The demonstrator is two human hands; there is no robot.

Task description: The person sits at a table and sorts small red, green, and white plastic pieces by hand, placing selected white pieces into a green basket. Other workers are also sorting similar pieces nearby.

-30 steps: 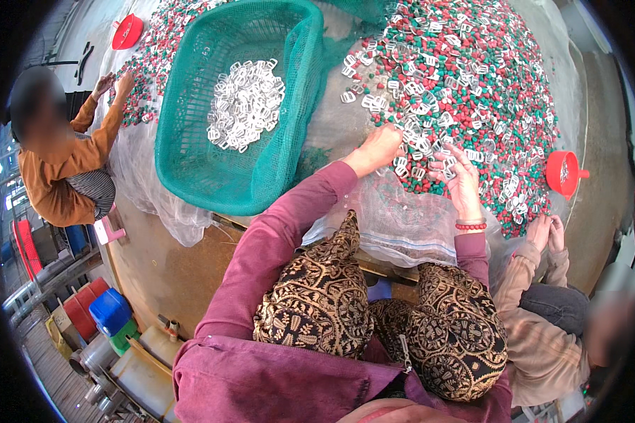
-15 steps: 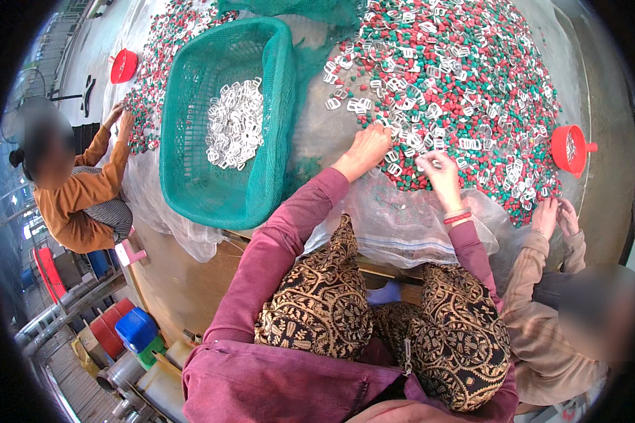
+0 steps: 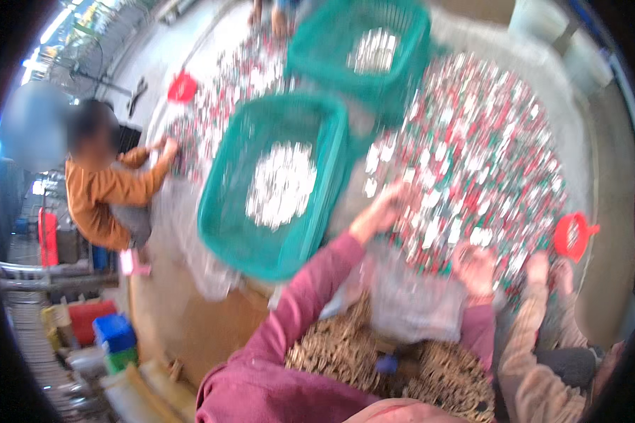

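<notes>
The picture is blurred by motion. The left hand (image 3: 382,209) rests on the near left edge of the heap of red, green and white pieces (image 3: 473,162), just right of the green basket (image 3: 222,211) holding white pieces. The right hand (image 3: 476,268) lies on the heap's near edge. Whether either hand's fingers grip anything cannot be told.

A wide heap of small red, green and white pieces (image 3: 473,155) is spread flat over the tabletop, just right of the nearer green basket (image 3: 219,218). The frame is motion-blurred, so single pieces cannot be made out. The left hand (image 3: 381,211) rests on the heap's near-left edge, close to that basket's right rim; the right hand (image 3: 476,268) lies on the heap's near edge, further from the basket.
</notes>
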